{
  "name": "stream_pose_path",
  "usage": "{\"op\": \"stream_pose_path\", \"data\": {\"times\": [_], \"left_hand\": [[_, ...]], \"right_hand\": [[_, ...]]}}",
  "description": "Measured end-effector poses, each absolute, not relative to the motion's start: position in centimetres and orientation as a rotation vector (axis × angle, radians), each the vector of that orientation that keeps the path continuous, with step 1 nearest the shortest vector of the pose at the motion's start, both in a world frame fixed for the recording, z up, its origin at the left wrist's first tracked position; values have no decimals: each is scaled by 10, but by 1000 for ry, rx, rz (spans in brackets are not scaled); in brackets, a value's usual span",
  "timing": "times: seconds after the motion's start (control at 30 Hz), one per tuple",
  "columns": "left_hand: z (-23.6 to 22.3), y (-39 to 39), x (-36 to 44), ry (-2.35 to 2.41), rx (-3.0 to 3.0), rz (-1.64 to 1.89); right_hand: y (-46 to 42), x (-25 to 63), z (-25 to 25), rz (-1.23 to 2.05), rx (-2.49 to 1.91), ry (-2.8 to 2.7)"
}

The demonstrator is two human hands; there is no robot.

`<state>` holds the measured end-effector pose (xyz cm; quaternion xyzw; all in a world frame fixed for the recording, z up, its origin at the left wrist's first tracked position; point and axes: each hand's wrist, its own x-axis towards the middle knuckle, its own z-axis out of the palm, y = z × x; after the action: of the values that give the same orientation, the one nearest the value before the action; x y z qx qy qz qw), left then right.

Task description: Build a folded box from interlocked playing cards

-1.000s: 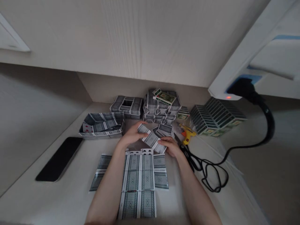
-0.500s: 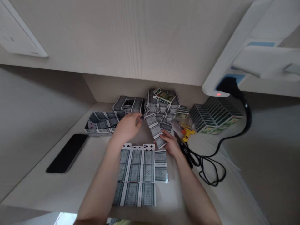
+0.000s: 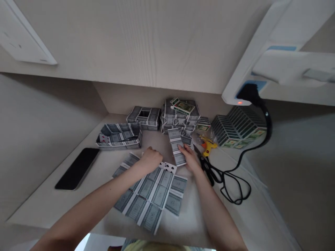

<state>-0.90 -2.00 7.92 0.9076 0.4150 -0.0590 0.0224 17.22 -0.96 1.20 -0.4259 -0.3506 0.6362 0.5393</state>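
Observation:
A flat sheet of joined playing cards, blue-green backs up, lies turned at an angle on the desk before me. My left hand rests closed on its far edge, gripping the sheet. My right hand lies with fingers stretched on the near end of a narrow strip of joined cards, which runs away from me toward the stacks at the back.
An open tray made of cards sits at left, card boxes and stacked card pieces at the back. A yellow glue gun, scissors, a black cable, rows of card packs and a phone lie around.
My left hand came back from the far boxes to the card sheet and swung it counter-clockwise. The card strip now lies flat on the desk under my right hand.

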Motion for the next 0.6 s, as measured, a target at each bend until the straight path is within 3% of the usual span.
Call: {"op": "stream_pose_path", "data": {"times": [0.3, 0.6], "left_hand": [[74, -36, 42, 944, 2979, 27], [68, -39, -8, 1175, 2590, 374]], "right_hand": [[-10, 178, 12, 1459, -979, -796], [-7, 190, 7, 1413, -1025, -717]]}}
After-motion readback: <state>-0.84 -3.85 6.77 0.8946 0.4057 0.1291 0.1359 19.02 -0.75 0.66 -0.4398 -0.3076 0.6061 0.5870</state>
